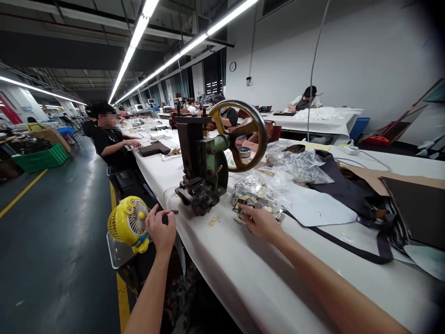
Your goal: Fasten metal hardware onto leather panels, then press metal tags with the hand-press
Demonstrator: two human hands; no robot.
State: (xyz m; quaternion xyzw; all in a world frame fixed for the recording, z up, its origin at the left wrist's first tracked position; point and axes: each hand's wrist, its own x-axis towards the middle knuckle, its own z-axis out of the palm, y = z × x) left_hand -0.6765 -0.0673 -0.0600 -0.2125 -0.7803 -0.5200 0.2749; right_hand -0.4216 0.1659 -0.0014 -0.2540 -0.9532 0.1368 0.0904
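My left hand (pixel 160 229) is at the near table edge beside a green and rust-brown cast-iron flywheel press (pixel 201 157), gripping a small dark item (pixel 165 219) whose thin tip points right. My right hand (pixel 260 223) rests with extended fingers at the edge of a heap of small tan and metallic pieces (pixel 252 197). These spill from a clear plastic bag. No piece shows held in my right hand. The press's die end stands on the white-covered table (pixel 243 264), a little beyond my left hand.
A yellow fan (pixel 129 225) sits left of the table edge. Another plastic bag (pixel 299 167), white paper (pixel 320 208), dark fabric (pixel 347 199) and cardboard (pixel 413 204) lie to the right. A seated co-worker (pixel 111 139) works farther along the table, beside the aisle.
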